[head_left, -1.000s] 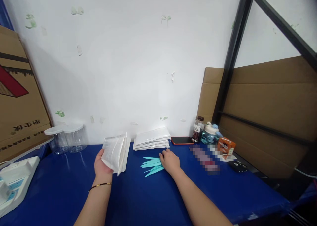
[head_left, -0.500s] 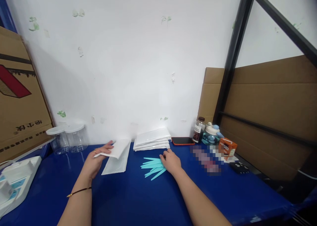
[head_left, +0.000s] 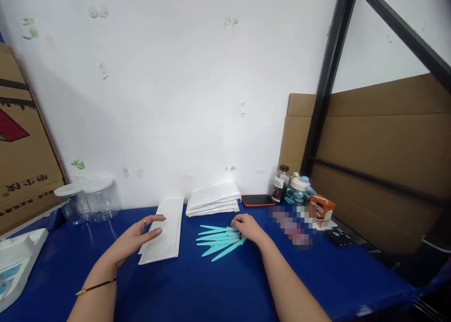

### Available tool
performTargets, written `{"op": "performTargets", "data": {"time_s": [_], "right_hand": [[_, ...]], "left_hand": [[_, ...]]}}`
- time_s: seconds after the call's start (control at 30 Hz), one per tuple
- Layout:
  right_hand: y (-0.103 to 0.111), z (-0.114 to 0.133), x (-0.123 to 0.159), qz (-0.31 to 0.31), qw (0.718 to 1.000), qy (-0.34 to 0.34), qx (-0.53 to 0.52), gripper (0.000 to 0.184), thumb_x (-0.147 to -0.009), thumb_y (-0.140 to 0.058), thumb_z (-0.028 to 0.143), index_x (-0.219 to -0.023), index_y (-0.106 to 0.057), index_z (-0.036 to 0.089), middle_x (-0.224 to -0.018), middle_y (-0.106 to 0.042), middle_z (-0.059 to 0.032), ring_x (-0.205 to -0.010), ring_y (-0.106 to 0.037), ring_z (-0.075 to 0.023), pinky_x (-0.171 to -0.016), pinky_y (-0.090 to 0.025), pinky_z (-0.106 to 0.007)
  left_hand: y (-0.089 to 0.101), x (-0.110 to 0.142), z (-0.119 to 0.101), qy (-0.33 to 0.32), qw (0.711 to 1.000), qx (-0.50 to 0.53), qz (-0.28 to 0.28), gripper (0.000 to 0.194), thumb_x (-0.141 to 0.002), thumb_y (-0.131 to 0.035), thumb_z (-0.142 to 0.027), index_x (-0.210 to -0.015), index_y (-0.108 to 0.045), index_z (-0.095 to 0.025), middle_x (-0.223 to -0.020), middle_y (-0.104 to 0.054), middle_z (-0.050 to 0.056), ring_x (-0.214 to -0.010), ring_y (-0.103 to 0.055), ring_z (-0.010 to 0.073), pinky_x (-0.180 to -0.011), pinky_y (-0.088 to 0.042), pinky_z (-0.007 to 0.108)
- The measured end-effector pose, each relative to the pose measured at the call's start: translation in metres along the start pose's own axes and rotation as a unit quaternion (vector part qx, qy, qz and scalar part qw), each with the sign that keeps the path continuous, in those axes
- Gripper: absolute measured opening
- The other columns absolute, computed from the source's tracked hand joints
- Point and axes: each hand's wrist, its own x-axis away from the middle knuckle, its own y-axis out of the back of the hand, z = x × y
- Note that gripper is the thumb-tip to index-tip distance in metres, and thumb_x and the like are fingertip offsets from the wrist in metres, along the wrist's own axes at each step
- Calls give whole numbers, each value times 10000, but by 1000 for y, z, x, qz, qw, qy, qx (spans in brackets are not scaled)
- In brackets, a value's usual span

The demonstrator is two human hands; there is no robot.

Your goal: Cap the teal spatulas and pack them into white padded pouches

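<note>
Several slim turquoise plastic pieces (head_left: 214, 243) lie fanned out on the blue table, their tapered ends to the left. They look like eyebrow razors with clear caps. My right hand (head_left: 249, 228) is over their right ends, fingers pinched together at the end of an upper one; the fingertips are partly hidden. To the left, a white padded envelope (head_left: 165, 232) lies flat, with the edge of another showing under it. My left hand (head_left: 139, 237) is over its left edge, thumb and fingers apart, holding nothing.
Against the wall sit a stack of white envelopes (head_left: 213, 200) and a phone (head_left: 258, 200). Two clear jars (head_left: 102, 202) stand at left, near a white power strip (head_left: 24, 261). A brown-capped bottle (head_left: 281, 184), a water bottle (head_left: 298, 190) and an orange box (head_left: 321, 210) stand right.
My left hand has let go of the envelope it held raised, which now lies flat on the other, and has opened. The turquoise pieces look more spread out under my right hand.
</note>
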Motion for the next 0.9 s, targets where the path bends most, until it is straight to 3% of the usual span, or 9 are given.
{"op": "performTargets", "data": {"time_s": [0.13,0.23,0.33,0.43,0.53,0.7,0.8,0.9], "right_hand": [[-1,1,4,31,999,18,-14,119,-649,-597,156,-728,-685,155,-651,-641,-8,-568,-551,-102,-512,-389,-178],[-3,-1,3,25,999,20,-18,123,-635,-606,132,-730,-682,150,-635,-630,-2,-548,-535,-91,-499,-385,-174],[-4,-1,1,22,999,20,-21,111,-638,-611,120,-726,-674,143,-635,-620,-2,-548,-521,-86,-502,-382,-172],[-3,1,0,2,999,46,-13,100,-667,-595,122,-733,-666,149,-674,-620,-7,-584,-522,-90,-524,-380,-174],[2,2,-1,-16,996,85,-10,105,-706,-576,144,-766,-661,161,-704,-615,-7,-608,-521,-97,-538,-381,-175],[11,-14,-11,-108,992,52,29,105,-732,-556,145,-764,-654,159,-732,-627,-18,-649,-542,-122,-601,-402,-200],[12,-23,-17,-93,992,10,79,106,-718,-575,134,-751,-671,163,-751,-637,-28,-682,-561,-138,-626,-404,-213],[12,-21,-15,-104,988,28,112,141,-717,-589,144,-804,-692,186,-868,-627,-43,-809,-566,-158,-711,-404,-227]], "left_hand": [[-65,-38,-37,-73,996,-39,31,378,-763,-493,-474,-1006,-635,-221,-1124,-615,52,-1042,-548,214,-906,-435,321],[-114,-64,-49,-133,985,-98,45,382,-736,-526,-409,-1044,-628,-206,-1110,-613,60,-1013,-551,208,-878,-426,298],[-140,-76,-51,-149,974,-158,73,292,-728,-533,-358,-949,-655,-211,-992,-646,41,-926,-569,187,-799,-422,264],[-144,-78,-49,-147,966,-198,74,186,-736,-527,-331,-804,-652,-212,-823,-654,10,-787,-575,154,-689,-394,232],[-133,-77,-50,-157,961,-222,58,158,-760,-510,-305,-793,-634,-215,-756,-645,-7,-714,-564,135,-640,-361,226],[-116,-82,-44,-128,951,-281,-26,162,-790,-483,-268,-762,-639,-231,-842,-660,0,-829,-564,163,-705,-354,257],[-119,-85,-37,-123,951,-280,-39,166,-798,-486,-287,-776,-645,-246,-889,-662,-2,-892,-555,179,-735,-359,270],[-129,-89,-33,-123,952,-276,-49,188,-818,-462,-287,-811,-645,-245,-938,-655,8,-937,-547,183,-773,-368,278]]}}
